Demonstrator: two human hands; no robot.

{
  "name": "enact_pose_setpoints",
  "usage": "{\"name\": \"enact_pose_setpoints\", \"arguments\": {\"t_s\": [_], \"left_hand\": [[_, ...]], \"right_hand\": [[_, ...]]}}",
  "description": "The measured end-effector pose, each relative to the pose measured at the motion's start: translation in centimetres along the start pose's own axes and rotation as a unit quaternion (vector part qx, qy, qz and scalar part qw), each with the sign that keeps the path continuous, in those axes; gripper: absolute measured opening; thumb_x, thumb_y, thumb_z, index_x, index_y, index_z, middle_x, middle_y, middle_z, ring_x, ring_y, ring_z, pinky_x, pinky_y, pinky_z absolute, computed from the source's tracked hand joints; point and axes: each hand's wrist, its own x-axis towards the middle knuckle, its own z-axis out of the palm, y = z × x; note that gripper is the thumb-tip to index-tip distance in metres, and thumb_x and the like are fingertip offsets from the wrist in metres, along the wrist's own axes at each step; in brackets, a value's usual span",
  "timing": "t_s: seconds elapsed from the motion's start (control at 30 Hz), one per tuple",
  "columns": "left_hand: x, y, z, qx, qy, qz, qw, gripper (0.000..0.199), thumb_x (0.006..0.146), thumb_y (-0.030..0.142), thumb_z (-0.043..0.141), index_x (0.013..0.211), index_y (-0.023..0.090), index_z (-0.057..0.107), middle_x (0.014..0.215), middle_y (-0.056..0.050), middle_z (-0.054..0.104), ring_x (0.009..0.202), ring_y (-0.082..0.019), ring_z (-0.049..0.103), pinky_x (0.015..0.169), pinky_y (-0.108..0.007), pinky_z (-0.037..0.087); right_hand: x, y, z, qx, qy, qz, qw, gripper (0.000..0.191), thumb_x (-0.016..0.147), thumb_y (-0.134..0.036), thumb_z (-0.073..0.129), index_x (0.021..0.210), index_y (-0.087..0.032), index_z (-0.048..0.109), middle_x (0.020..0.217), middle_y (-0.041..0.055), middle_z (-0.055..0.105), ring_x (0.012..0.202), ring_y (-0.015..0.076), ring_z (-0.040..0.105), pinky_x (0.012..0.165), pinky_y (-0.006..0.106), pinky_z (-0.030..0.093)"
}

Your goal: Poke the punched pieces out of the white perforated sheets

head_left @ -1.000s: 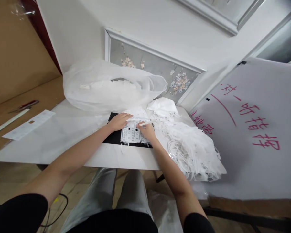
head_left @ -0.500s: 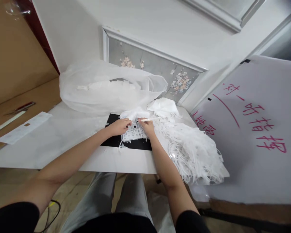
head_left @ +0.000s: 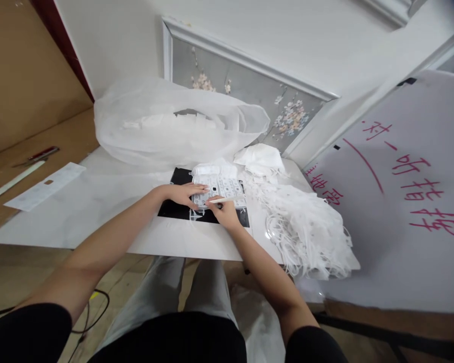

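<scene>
A white sheet (head_left: 227, 185) printed with rows of small patterns and a small black square lies on a black mat (head_left: 167, 209). Fingers stretched out flat, my left hand (head_left: 185, 194) presses on the sheet's left side. My right hand (head_left: 224, 213) is closed around a slim white pen-like tool (head_left: 230, 199), its tip at the lower middle of the sheet. Whether that tip is a nib or a blade is too small to tell. Thin white strips hang off the sheet's lower left edge onto the mat.
To the right spreads a heap of white stringy strips (head_left: 302, 227), with crumpled white cloth-like pieces (head_left: 261, 159) behind it. A translucent plastic bag (head_left: 136, 126) of white pieces stands at the back. Far left lie a white cutout strip (head_left: 47, 186) and a red-handled tool (head_left: 44, 153).
My right hand and the pen-like tool have moved toward me to the sheet's lower part. My left hand has flattened out on the sheet. The view has shifted slightly.
</scene>
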Motion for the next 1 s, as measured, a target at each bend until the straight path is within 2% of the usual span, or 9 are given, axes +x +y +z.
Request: {"name": "enact_pose_setpoints", "arguments": {"t_s": [0.2,0.33,0.57,0.73,0.87,1.0], "left_hand": [[-0.3,0.3,-0.5,-0.045,-0.012,-0.014,0.999,0.093,0.084,0.060,0.060,0.160,0.024,0.022,0.169,-0.004,0.009,0.156,-0.031,0.003,0.126,-0.045,0.006],[-0.3,0.6,-0.6,-0.044,-0.021,-0.020,0.999,0.096,0.083,0.060,0.060,0.161,0.023,0.019,0.169,-0.004,0.008,0.156,-0.030,-0.001,0.126,-0.046,0.005],[0.2,0.0,-0.2,-0.027,-0.015,0.000,1.000,0.097,0.082,0.060,0.059,0.161,0.021,0.018,0.169,-0.005,0.010,0.156,-0.029,0.002,0.126,-0.043,0.001],[0.5,-0.5,0.0,-0.023,-0.014,0.007,1.000,0.094,0.081,0.061,0.061,0.160,0.029,0.021,0.169,-0.002,0.011,0.156,-0.028,0.000,0.126,-0.044,0.003],[0.5,-1.2,0.2,-0.041,0.000,0.004,0.999,0.094,0.081,0.065,0.061,0.160,0.033,0.022,0.169,-0.002,0.010,0.156,-0.032,0.002,0.125,-0.048,0.007],[0.5,-1.5,0.1,-0.049,-0.004,0.022,0.999,0.090,0.083,0.064,0.059,0.160,0.033,0.023,0.169,0.000,0.013,0.156,-0.029,0.005,0.125,-0.044,0.009]], "right_hand": [[0.5,0.5,0.2,0.022,-0.017,0.010,1.000,0.024,0.085,-0.042,0.070,0.088,-0.020,0.078,0.089,0.0053,0.078,0.086,0.0242,0.071,0.081,0.035,0.054],[0.4,0.8,0.3,0.030,-0.018,0.013,0.999,0.023,0.085,-0.042,0.071,0.088,-0.020,0.078,0.090,0.0057,0.078,0.086,0.0247,0.071,0.081,0.035,0.054],[0.6,1.0,0.3,0.039,-0.025,0.012,0.999,0.022,0.085,-0.040,0.071,0.089,-0.020,0.078,0.094,0.0056,0.079,0.091,0.0250,0.072,0.086,0.036,0.054],[0.5,0.6,0.2,0.020,-0.031,-0.008,0.999,0.020,0.087,-0.039,0.070,0.089,-0.021,0.078,0.092,0.0047,0.078,0.090,0.0241,0.072,0.084,0.035,0.055],[0.3,0.2,0.0,-0.066,-0.038,-0.057,0.995,0.018,0.092,-0.037,0.065,0.093,-0.024,0.078,0.096,0.0041,0.077,0.098,0.0235,0.068,0.092,0.037,0.052],[-0.1,-0.2,0.2,-0.222,-0.089,-0.160,0.958,0.023,0.100,-0.032,0.053,0.104,-0.027,0.075,0.097,0.0045,0.076,0.101,0.0221,0.063,0.095,0.037,0.046]]}}
